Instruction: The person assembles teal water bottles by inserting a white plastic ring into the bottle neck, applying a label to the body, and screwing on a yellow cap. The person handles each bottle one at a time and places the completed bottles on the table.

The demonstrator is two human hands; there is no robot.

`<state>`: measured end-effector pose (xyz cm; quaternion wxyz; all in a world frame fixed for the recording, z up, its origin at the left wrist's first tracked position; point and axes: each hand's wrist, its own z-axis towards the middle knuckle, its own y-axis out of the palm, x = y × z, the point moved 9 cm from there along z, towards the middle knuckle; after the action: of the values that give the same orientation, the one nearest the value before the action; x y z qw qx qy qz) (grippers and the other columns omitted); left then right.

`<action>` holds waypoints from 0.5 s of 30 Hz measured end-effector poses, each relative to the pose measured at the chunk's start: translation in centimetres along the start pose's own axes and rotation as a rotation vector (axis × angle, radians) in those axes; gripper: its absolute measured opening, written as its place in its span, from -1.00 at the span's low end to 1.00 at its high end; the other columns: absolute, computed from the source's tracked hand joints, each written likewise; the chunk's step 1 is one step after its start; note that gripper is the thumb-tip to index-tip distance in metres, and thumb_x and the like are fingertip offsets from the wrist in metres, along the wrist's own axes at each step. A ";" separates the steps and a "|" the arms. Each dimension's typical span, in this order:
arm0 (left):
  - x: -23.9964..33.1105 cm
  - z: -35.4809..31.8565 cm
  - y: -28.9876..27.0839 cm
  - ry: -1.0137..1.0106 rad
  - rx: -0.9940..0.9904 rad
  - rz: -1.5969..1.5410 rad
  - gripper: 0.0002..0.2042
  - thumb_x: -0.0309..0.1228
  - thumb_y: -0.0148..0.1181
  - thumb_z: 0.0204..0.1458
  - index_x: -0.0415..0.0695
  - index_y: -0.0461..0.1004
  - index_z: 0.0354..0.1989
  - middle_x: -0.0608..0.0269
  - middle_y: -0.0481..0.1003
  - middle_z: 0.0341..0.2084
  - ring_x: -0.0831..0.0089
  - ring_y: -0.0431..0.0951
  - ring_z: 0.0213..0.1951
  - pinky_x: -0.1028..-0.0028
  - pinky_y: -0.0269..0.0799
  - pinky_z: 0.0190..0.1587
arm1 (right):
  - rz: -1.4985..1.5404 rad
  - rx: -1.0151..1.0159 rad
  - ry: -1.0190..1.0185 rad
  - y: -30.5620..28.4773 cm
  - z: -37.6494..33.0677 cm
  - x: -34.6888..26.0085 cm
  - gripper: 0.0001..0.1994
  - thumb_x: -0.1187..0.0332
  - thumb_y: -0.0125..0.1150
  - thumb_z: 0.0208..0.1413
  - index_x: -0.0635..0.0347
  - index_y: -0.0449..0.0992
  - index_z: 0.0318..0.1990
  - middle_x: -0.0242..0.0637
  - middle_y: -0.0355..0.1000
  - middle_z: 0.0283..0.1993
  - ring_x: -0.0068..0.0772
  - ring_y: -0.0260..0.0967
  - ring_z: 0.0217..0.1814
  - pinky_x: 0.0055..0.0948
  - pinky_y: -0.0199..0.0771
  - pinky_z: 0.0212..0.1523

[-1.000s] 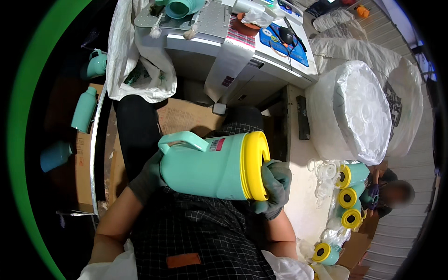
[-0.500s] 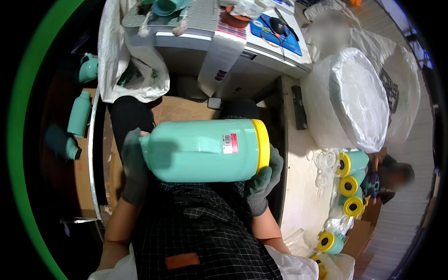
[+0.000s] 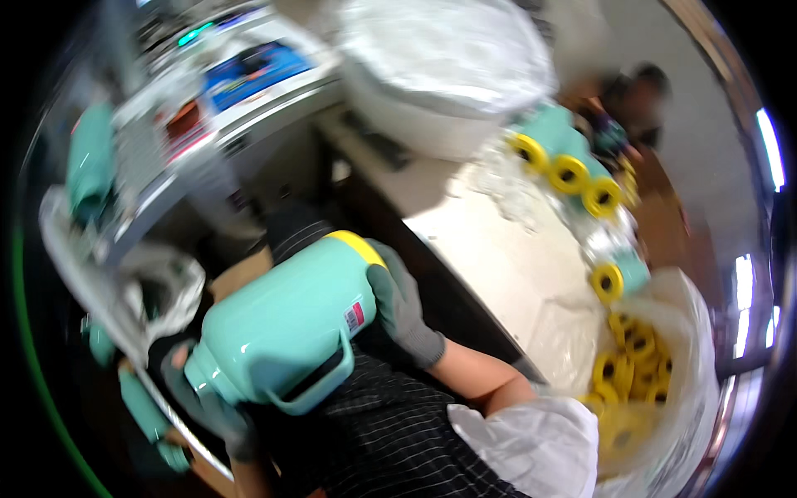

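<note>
A mint-green thermos jug (image 3: 286, 319) lies across my lap, its yellow base ring (image 3: 357, 247) up and to the right. Its neck points to the lower left, and the loop handle (image 3: 320, 386) faces toward me. A small red-and-white label (image 3: 354, 316) sticks to its side near the base. My left hand (image 3: 203, 407), in a grey glove, is closed round the neck end, with part of the fingers hidden. At the base end my right hand (image 3: 400, 303), also gloved, grips the yellow ring and the wall beside it.
On the right, a pale worktop (image 3: 490, 257) carries clear plastic rings and several green jugs with yellow bases (image 3: 568, 174). A clear bag of yellow rings (image 3: 635, 357) stands beside it. A big white sack (image 3: 440, 58) sits at the back. Another person (image 3: 635, 104) is beyond the worktop.
My view has swung to the right, bringing the bag of yellow rings into sight. The jug has tilted base-up and turned, so its handle now shows on the near side. Both hands keep hold.
</note>
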<state>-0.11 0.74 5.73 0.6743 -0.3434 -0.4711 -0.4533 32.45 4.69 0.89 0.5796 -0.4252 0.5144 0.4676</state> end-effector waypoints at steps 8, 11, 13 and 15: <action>2.6 -0.8 11.1 0.256 -0.517 0.092 -0.41 -0.52 0.11 0.02 -0.18 0.28 0.32 0.05 0.31 0.16 0.26 0.39 0.11 0.28 0.40 0.14 | 0.936 0.472 -0.307 -31.2 -2.9 4.2 -0.47 0.08 -0.06 0.41 0.11 0.31 0.43 -0.14 0.32 0.48 0.00 0.28 0.47 0.04 0.11 0.56; -1.2 -1.3 11.6 0.021 -0.539 0.064 -0.46 -0.62 0.05 0.01 -0.23 0.33 0.27 0.12 0.31 0.13 0.39 0.38 0.03 0.35 0.38 0.11 | 0.979 0.933 -0.390 -47.5 -6.3 0.5 -0.49 -0.01 -0.10 0.36 0.00 0.45 0.32 -0.28 0.44 0.38 -0.10 0.43 0.35 0.04 0.45 0.34; -3.8 -1.9 11.6 -0.142 -0.546 0.059 -0.51 -0.66 0.02 0.05 -0.25 0.36 0.24 0.16 0.33 0.10 0.48 0.38 -0.04 0.42 0.38 0.06 | 0.949 1.336 -0.418 -54.4 -9.6 -3.4 -0.44 -0.12 -0.09 0.34 -0.02 0.46 0.30 -0.28 0.47 0.33 -0.09 0.48 0.29 0.00 0.55 0.24; -6.6 -2.2 11.3 -0.298 -0.549 0.081 -0.55 -0.70 0.00 0.10 -0.26 0.38 0.21 0.22 0.35 0.05 0.56 0.38 -0.11 0.51 0.38 0.00 | 0.826 1.390 -0.631 -63.7 -11.4 -4.2 -0.40 -0.19 -0.07 0.33 0.03 0.45 0.30 -0.21 0.48 0.29 -0.07 0.48 0.28 -0.07 0.56 0.24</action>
<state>10.19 4.65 -1.65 0.4972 -0.5940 -0.4107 -0.4810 92.42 -19.60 4.54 0.6072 0.3959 0.6119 0.3163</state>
